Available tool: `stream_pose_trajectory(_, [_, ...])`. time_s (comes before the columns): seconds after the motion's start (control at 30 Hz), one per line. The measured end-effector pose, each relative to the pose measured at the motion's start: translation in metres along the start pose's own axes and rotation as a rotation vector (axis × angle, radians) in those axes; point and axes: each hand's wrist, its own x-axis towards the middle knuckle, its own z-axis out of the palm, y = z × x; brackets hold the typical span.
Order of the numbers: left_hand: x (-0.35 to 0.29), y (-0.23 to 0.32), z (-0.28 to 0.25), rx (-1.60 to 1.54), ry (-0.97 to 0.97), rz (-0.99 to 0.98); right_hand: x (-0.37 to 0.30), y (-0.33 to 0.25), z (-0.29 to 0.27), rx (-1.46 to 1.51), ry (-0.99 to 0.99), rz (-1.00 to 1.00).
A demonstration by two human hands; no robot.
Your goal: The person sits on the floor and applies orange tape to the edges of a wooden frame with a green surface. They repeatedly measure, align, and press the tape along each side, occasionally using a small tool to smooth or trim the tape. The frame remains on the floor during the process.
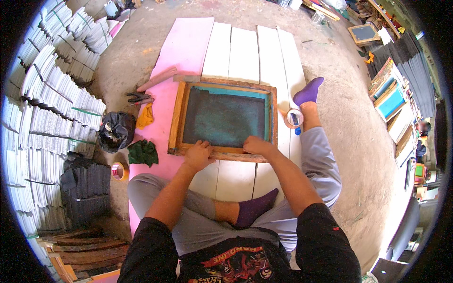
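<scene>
A screen printing frame (272, 108) of worn wood lies in front of me on the boards, its mesh (226, 115) dark grey to teal with a brighter strip along the far edge. My left hand (199, 154) grips the near rail left of its middle, with the fingers bent over the wood. Toward the near right corner, my right hand (258, 145) is closed low over the mesh edge and rail. Whatever it may hold is hidden under the fingers. Beside the frame's right side stands a roll of clear tape (293, 118), with a small blue thing at it.
Left of the frame are an orange cloth (145, 116), dark gloves (138, 98), a green cloth (143, 153), a black plastic bag (116, 131) and a tape roll (120, 171). Bundled stacks (56, 118) line the left. More screens (392, 101) lean at the right. My legs flank the boards.
</scene>
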Motion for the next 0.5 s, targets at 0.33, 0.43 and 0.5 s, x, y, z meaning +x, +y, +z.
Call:
stream_pose_trajectory(0.33, [-0.006, -0.001, -0.033, -0.014, -0.060, -0.069, -0.046, 0.021, -0.001, -0.014, 0.017, 0.217])
stream_pose_trajectory(0.43, [-0.014, -0.018, -0.038, 0.022, -0.053, -0.079, -0.052, -0.009, -0.008, 0.041, 0.082, 0.321])
stream_pose_trajectory(0.5, [-0.019, -0.024, -0.045, 0.039, -0.051, -0.078, -0.052, -0.024, -0.010, 0.015, 0.087, 0.315])
